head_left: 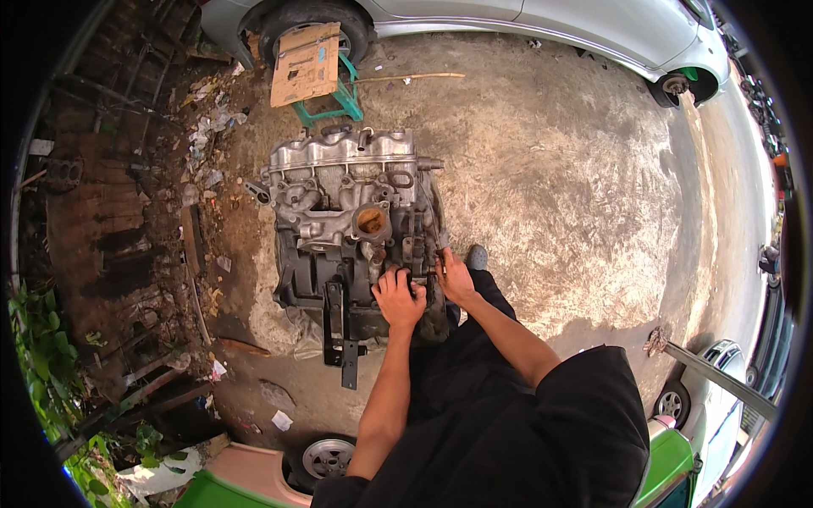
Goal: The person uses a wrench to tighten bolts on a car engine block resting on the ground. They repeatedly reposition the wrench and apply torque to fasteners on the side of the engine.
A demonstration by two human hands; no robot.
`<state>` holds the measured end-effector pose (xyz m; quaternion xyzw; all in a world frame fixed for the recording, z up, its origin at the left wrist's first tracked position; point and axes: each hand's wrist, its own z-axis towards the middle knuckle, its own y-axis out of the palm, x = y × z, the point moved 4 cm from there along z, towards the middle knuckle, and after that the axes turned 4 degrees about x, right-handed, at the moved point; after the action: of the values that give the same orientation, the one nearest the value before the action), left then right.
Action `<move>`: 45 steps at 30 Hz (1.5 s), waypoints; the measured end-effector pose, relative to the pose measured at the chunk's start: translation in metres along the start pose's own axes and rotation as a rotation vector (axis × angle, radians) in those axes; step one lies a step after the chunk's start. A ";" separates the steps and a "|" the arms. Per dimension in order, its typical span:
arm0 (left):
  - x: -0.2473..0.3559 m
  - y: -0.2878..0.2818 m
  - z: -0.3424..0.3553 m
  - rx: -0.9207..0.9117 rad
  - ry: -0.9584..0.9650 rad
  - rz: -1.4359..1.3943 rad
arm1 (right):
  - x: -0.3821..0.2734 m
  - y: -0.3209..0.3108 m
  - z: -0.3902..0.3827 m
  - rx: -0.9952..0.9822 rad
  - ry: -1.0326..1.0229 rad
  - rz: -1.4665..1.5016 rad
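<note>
A grimy metal engine [318, 229] stands on the concrete ground in front of me, its silvery ribbed valve cover [343, 151] at the far side. A round opening with a rusty-brown inside [372, 222] sits near its middle. My left hand [398, 298] rests on the near right part of the engine, fingers spread and bent over it. Beside it, my right hand [456, 278] is closed at the engine's right edge; what its fingers grip is too small to make out. A black metal bracket [336, 317] sticks out from the near side, left of my left hand.
Beyond the engine, a piece of cardboard [306, 63] lies on a green plastic stool [345, 100] beside a silver car [457, 17]. A thin stick [423, 77] lies on the ground. Litter and scrap wood [193, 241] run along the left. My shoe [478, 256] is right of the engine.
</note>
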<state>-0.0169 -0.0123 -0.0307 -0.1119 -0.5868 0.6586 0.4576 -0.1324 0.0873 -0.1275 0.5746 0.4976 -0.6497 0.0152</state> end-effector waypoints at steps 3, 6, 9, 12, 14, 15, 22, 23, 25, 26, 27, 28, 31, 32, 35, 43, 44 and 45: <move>0.000 0.001 -0.001 -0.015 -0.012 0.006 | 0.010 -0.003 -0.002 0.212 -0.002 0.052; -0.001 0.002 -0.001 -0.019 -0.012 0.024 | 0.037 -0.002 0.006 0.205 0.251 0.225; -0.001 0.003 -0.002 -0.027 -0.011 0.029 | 0.053 0.002 0.033 0.192 0.249 0.414; -0.002 0.003 -0.002 -0.047 -0.008 0.046 | 0.069 0.009 0.063 0.120 0.336 0.377; -0.002 0.004 -0.003 -0.058 -0.006 0.049 | 0.078 0.012 0.085 0.079 0.390 0.314; -0.002 0.004 -0.003 -0.064 -0.007 0.046 | 0.081 0.015 0.094 0.034 0.425 0.230; -0.005 0.006 -0.004 -0.008 -0.022 0.015 | 0.076 0.032 0.135 -0.246 0.603 0.204; -0.005 0.007 -0.004 -0.005 -0.018 0.013 | 0.075 0.035 0.139 -0.277 0.609 0.203; -0.006 0.007 -0.005 -0.001 -0.016 0.013 | 0.075 0.041 0.145 -0.329 0.590 0.153; -0.006 0.007 -0.006 -0.012 -0.020 0.008 | 0.074 0.044 0.148 -0.338 0.579 0.127; -0.006 0.007 -0.006 -0.023 -0.024 0.002 | 0.074 0.047 0.150 -0.347 0.568 0.101; -0.006 0.007 -0.007 -0.041 -0.037 -0.007 | 0.076 0.050 0.150 -0.358 0.597 0.068; -0.005 0.006 -0.005 -0.013 -0.022 -0.005 | 0.076 0.057 0.149 -0.398 0.470 -0.001; -0.004 0.006 -0.005 -0.009 -0.019 0.002 | 0.076 0.059 0.149 -0.415 0.418 -0.043; -0.004 0.006 -0.004 0.001 -0.023 0.003 | 0.082 0.064 0.149 -0.353 0.478 -0.042; -0.002 0.005 -0.004 -0.002 -0.031 -0.011 | 0.081 0.070 0.151 -0.345 0.561 -0.012; -0.002 0.004 -0.003 -0.006 -0.021 0.000 | 0.081 0.071 0.150 -0.316 0.569 -0.025; -0.002 0.004 -0.003 -0.009 -0.015 0.005 | 0.080 0.072 0.150 -0.306 0.510 -0.049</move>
<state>-0.0153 -0.0108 -0.0354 -0.1105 -0.5930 0.6576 0.4512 -0.2267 -0.0046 -0.2577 0.6981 0.5913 -0.4020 -0.0393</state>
